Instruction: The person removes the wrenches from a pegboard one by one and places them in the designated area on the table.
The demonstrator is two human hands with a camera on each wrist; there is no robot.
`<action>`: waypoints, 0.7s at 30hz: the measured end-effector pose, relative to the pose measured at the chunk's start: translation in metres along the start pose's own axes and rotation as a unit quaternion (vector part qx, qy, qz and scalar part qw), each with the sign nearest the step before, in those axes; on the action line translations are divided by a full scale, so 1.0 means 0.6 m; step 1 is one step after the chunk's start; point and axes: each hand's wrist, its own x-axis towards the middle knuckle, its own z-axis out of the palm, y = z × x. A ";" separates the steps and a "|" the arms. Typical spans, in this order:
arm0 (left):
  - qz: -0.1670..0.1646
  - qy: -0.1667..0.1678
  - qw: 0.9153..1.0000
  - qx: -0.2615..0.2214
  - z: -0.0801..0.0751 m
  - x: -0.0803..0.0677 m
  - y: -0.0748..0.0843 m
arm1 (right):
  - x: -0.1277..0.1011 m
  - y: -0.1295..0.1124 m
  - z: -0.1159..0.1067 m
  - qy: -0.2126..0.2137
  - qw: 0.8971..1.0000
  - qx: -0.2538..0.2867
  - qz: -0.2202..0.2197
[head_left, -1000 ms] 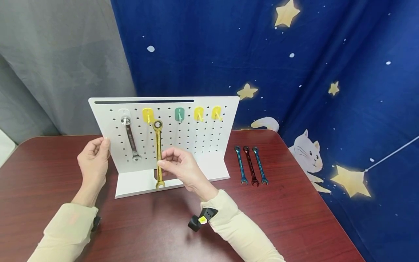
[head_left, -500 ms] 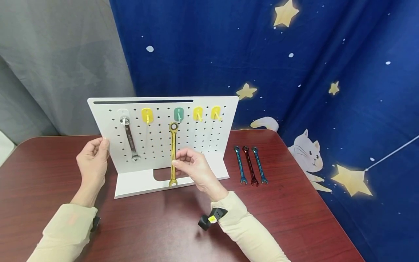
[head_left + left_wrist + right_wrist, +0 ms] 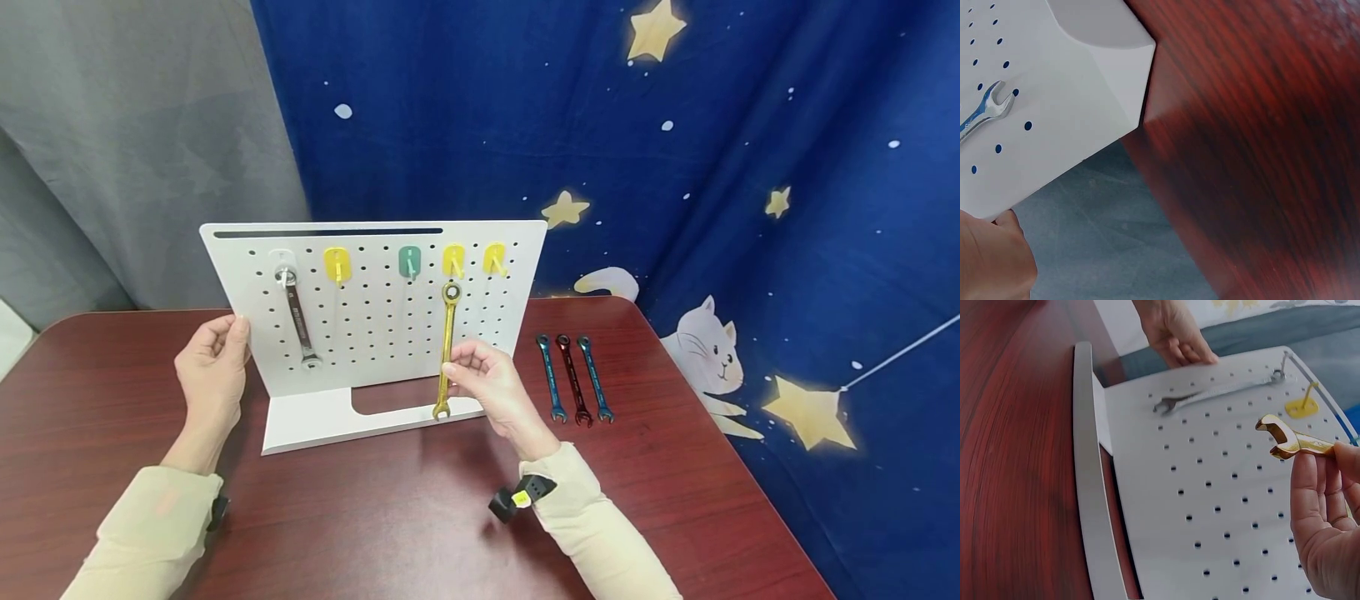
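My right hand (image 3: 491, 383) pinches a gold combination wrench (image 3: 448, 325) by the lower part of its shaft. The wrench stands nearly upright before the white pegboard (image 3: 487, 232), ring end up, just below a yellow hook (image 3: 453, 260). In the right wrist view its open end (image 3: 1285, 437) juts out past my fingers. My left hand (image 3: 213, 358) grips the board's left edge between thumb and fingers. A silver wrench (image 3: 298, 321) hangs from the leftmost hook, tilted. Bare hooks on the board are a yellow one (image 3: 337, 264), a green one (image 3: 409, 262) and another yellow one (image 3: 495, 258).
Right of the board, a blue wrench (image 3: 551, 379), a dark red wrench (image 3: 574, 379) and a second blue wrench (image 3: 596, 379) lie side by side on the reddish-brown table (image 3: 337, 517). Behind it hangs a blue curtain (image 3: 465, 108) with stars, and a grey one (image 3: 150, 142).
My right hand has carried the gold wrench rightward across the board's front, from near the left yellow hook to below the third hook from the right's neighbour. My left hand stays put.
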 end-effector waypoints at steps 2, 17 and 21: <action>0.000 0.000 1.000 -0.003 0.000 0.000 0.000 | -0.002 0.000 -0.010 0.011 1.000 -0.007 0.003; 0.003 -0.004 1.000 -0.006 0.000 0.000 0.000 | -0.023 -0.005 -0.099 0.082 0.996 -0.040 0.009; 0.002 -0.005 1.000 -0.010 0.000 0.000 0.002 | -0.029 -0.007 -0.126 0.104 0.993 -0.054 0.014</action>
